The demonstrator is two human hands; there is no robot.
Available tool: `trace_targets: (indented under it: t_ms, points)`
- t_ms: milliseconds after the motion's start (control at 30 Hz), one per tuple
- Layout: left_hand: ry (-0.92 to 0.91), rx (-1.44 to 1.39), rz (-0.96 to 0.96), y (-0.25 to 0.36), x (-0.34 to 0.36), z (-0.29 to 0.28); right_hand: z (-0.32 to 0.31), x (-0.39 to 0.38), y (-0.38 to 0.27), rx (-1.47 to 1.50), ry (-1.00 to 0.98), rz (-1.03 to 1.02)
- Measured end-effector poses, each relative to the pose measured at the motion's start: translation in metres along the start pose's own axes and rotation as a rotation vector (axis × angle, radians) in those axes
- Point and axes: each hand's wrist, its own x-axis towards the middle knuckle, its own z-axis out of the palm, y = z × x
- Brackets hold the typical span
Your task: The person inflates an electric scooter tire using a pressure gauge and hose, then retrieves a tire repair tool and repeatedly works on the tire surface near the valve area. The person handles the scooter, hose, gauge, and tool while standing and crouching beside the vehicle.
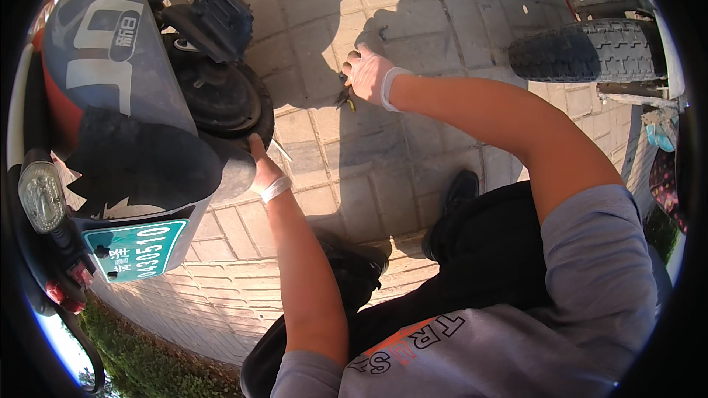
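Note:
My left hand [264, 169] grips the edge of the scooter's black tyre [258, 110], its fingers partly hidden by the wheel and bodywork. My right hand [366, 76], gloved like the left, is closed on a small dark tool [346, 98] with a yellow part, over the paving. The scooter [103, 51] lies at the left with grey and red bodywork, a tail light [40, 195] and a green plate [134, 249]. A black treaded part [214, 22] sticks out above its wheel.
Another two-wheeler with a treaded tyre [619, 51] stands at the right, a spotted pink item [664, 184] below it. Paving [310, 29] spreads between the vehicles, crossed by shadows. My shoes [457, 199] are below my hands; a green hedge [133, 346] lines the lower left.

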Motion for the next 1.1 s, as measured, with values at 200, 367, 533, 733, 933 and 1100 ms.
trace_targets:
  t_ms: [200, 367, 533, 733, 933, 1100]
  points:
    - [0.015, 0.01, 0.047, 0.002, 0.002, 0.001, 0.009, -0.017, 0.009, -0.152, -0.109, 0.018]
    - [0.054, 0.074, 0.014, 0.005, -0.001, 0.003, 0.029, -0.04, 0.023, -0.042, -0.168, 0.091]
    - [0.057, 0.069, 0.08, 0.01, -0.004, 0.005, 0.032, -0.045, 0.028, 0.094, -0.187, 0.098]
    - [0.023, 0.096, 0.052, 0.009, -0.002, 0.003, 0.027, -0.059, 0.03, 0.271, -0.214, 0.092]
    - [0.036, 0.106, 0.085, 0.009, -0.002, 0.003, 0.047, -0.071, 0.01, 0.298, -0.319, 0.163]
    - [0.061, 0.081, 0.046, 0.008, -0.002, 0.004, 0.066, -0.075, -0.003, 0.18, -0.245, 0.134]
